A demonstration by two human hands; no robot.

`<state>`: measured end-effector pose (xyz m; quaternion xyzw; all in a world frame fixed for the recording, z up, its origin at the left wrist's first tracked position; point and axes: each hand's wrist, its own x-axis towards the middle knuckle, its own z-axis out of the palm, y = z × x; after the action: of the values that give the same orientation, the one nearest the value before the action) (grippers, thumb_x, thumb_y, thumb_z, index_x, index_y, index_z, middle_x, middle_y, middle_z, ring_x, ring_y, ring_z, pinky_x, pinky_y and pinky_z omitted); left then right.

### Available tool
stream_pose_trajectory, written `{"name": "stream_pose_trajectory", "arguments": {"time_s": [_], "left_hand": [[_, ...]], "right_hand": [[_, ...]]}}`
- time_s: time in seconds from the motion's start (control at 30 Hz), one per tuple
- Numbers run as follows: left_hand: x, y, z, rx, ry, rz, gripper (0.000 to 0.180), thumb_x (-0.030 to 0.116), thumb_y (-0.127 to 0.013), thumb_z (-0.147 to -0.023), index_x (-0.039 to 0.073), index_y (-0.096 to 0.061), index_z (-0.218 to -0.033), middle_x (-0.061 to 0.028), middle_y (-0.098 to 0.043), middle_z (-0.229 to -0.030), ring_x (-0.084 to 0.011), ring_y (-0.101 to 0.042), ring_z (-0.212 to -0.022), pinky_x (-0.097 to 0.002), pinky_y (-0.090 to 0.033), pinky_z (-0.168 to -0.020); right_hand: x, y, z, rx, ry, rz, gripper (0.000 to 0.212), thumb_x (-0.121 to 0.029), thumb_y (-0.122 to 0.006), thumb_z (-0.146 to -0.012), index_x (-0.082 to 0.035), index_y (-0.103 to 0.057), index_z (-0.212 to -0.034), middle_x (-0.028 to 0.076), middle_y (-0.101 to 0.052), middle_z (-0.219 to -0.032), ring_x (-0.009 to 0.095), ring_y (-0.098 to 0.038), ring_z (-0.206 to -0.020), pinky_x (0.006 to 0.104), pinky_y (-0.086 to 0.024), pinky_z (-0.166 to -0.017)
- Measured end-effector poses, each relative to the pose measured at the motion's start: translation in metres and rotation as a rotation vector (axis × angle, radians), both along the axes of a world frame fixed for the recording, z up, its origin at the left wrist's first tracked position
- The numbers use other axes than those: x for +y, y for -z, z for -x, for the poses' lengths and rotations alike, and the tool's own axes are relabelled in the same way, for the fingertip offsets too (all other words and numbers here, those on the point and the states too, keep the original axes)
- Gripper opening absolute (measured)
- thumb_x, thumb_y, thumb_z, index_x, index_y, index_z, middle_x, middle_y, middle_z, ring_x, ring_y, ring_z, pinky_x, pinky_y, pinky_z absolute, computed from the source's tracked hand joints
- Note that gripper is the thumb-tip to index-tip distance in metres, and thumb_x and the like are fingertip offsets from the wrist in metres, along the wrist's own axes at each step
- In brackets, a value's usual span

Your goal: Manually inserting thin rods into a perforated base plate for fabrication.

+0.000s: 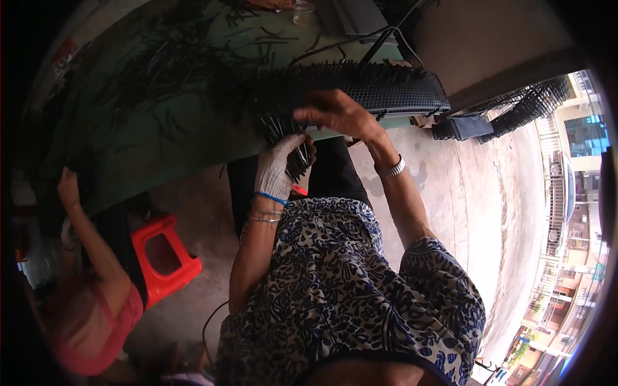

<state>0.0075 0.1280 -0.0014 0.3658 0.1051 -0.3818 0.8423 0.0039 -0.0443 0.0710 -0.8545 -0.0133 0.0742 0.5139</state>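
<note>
My left hand [273, 172], in a white knitted glove with a blue cuff edge, is closed around a bundle of thin dark rods [298, 162] at the near edge of the table. Some of the rods look shiny, and they stick out above and below the fist. My bare right hand [347, 117] hovers just above and to the right of the bundle, in front of a long black perforated rack [402, 95]. Motion smears its fingertips, so whether they pinch a rod is unclear. A row of short dark rods stands along the rack's far side.
Loose dark rods [174, 61] lie scattered over the green table [145, 151]. At the left, a co-worker in a pink top [106, 321] reaches to the table beside a red plastic stool [187, 270]. More black racks [528, 112] stand at the far right. A clear cup [300, 13] sits at the back.
</note>
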Motion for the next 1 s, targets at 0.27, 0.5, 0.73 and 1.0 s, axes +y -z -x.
{"name": "stream_pose_trajectory", "arguments": {"time_s": [0.27,0.5,0.73,1.0], "left_hand": [[-0.009,-0.006,-0.004,0.050,0.000,0.041,0.016,0.007,-0.064,-0.084,-0.003,-0.064,-0.096,-0.0111,-0.067,-0.081,-0.0187,-0.065,-0.063,-0.0277,-0.054,-0.054],[-0.019,0.007,-0.010,0.056,-0.011,-0.126,0.021,0.016,-0.059,-0.090,0.000,-0.066,-0.101,-0.0092,-0.068,-0.086,-0.0185,-0.065,-0.073,-0.0268,-0.052,-0.062],[-0.019,0.019,-0.018,0.150,-0.150,-0.063,0.015,0.007,-0.065,-0.084,-0.004,-0.065,-0.095,-0.0135,-0.068,-0.086,-0.0225,-0.067,-0.075,-0.0318,-0.056,-0.065],[-0.018,0.003,-0.013,0.226,-0.042,0.031,0.016,0.013,-0.063,-0.088,0.002,-0.065,-0.099,-0.0102,-0.068,-0.089,-0.0237,-0.067,-0.078,-0.0373,-0.057,-0.068]], "right_hand": [[-0.006,0.022,0.006,0.049,0.060,-0.223,0.018,-0.010,-0.063,-0.086,0.003,-0.062,-0.098,0.006,-0.062,-0.080,0.011,-0.058,-0.071,0.0253,-0.048,-0.065],[-0.006,0.041,-0.002,0.083,0.127,-0.253,0.017,-0.011,-0.061,-0.088,0.003,-0.062,-0.097,0.007,-0.064,-0.082,0.012,-0.059,-0.070,0.0252,-0.048,-0.061],[-0.010,0.034,-0.005,-0.139,0.289,-0.047,0.010,-0.006,-0.059,-0.088,0.002,-0.060,-0.095,0.006,-0.065,-0.076,0.011,-0.060,-0.065,0.0239,-0.046,-0.058],[-0.022,0.035,-0.047,-0.766,0.559,0.375,0.010,-0.005,-0.061,-0.088,-0.001,-0.056,-0.096,0.010,-0.064,-0.075,0.017,-0.064,-0.062,0.0280,-0.049,-0.057]]}}
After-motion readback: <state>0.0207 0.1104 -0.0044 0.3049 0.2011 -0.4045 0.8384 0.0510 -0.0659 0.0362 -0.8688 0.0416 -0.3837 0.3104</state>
